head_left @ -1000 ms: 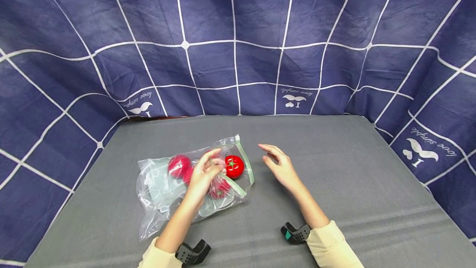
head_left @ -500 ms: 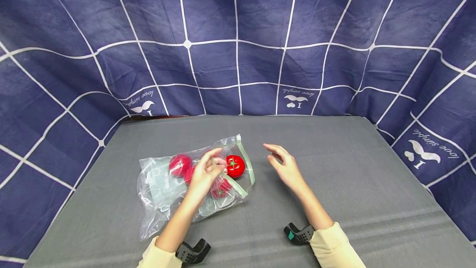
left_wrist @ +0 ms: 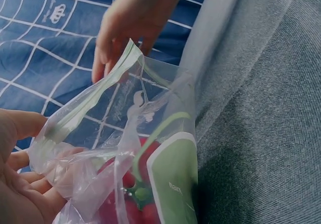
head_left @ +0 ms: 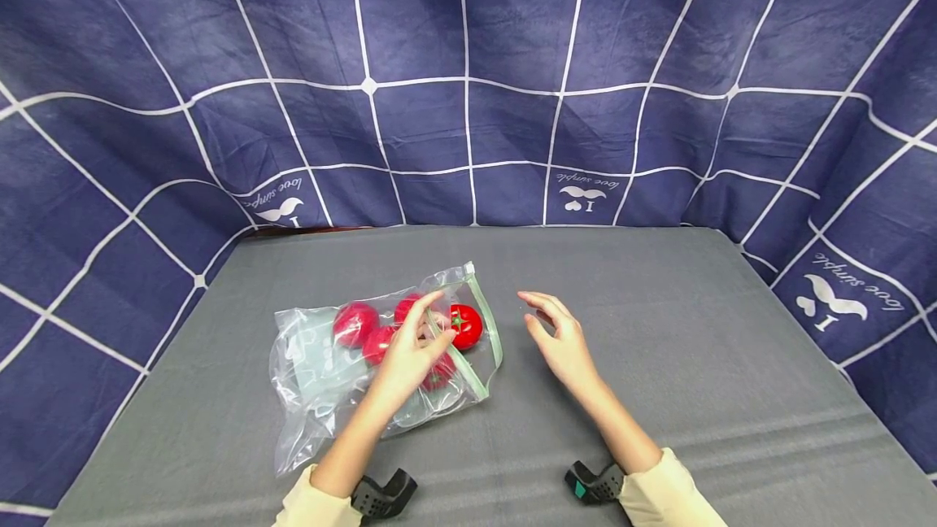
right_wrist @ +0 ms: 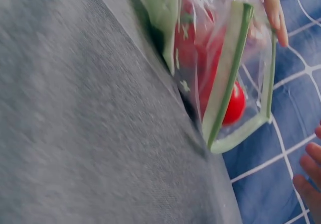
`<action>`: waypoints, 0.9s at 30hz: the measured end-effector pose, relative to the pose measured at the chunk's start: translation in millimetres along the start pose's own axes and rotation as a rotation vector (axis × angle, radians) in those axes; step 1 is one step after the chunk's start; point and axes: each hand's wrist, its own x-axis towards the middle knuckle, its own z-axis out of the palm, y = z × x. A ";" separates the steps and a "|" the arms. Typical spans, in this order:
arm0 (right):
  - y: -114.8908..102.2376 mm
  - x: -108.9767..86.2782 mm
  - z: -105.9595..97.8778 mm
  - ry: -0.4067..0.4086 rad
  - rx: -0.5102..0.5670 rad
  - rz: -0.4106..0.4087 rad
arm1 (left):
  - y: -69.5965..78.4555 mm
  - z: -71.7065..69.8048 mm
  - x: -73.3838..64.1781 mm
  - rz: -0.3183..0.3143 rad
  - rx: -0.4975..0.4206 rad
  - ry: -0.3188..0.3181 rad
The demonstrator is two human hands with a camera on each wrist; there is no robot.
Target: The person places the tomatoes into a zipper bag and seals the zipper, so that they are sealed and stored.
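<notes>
A clear zip bag [head_left: 315, 356] with green strips along its mouth lies on its side, the mouth facing right. Several red tomatoes are inside; one tomato [head_left: 468, 326] with a green calyx sits close to the mouth. My left hand [head_left: 407, 352] is over the bag's upper film near the mouth, thumb and fingers spread apart. In the left wrist view, the fingers [left_wrist: 32, 191] touch the loose plastic. My right hand [head_left: 569, 346] hovers to the right of the mouth, fingers gently bent and holding nothing. Part of the tomatoes is hidden behind my left hand.
The bag lies on a grey cloth-covered table [head_left: 659, 332]. A blue curtain with white grid lines [head_left: 512, 128] hangs behind and along both sides. Dark bands [head_left: 384, 497] sit on both wrists.
My left thumb has moved away from the fingers, and the near mouth strip has shifted slightly right and down. My right hand has drifted slightly right and toward me.
</notes>
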 end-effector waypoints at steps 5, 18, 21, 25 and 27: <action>-3.6 -10.5 5.1 0.027 0.023 -0.014 | -1.6 2.7 -1.9 0.041 0.163 0.027; -27.5 -43.9 17.8 0.006 0.043 -0.041 | 8.9 6.4 -2.4 0.093 0.479 0.086; -32.2 -51.8 20.5 0.000 0.044 -0.048 | 12.7 5.0 -0.6 0.135 0.565 0.077; -36.0 -62.4 25.6 -0.007 0.038 -0.050 | 20.0 -1.5 4.5 0.203 0.693 0.060; -37.0 -67.4 28.6 -0.011 0.036 -0.041 | 25.3 -6.3 8.3 0.229 0.750 0.047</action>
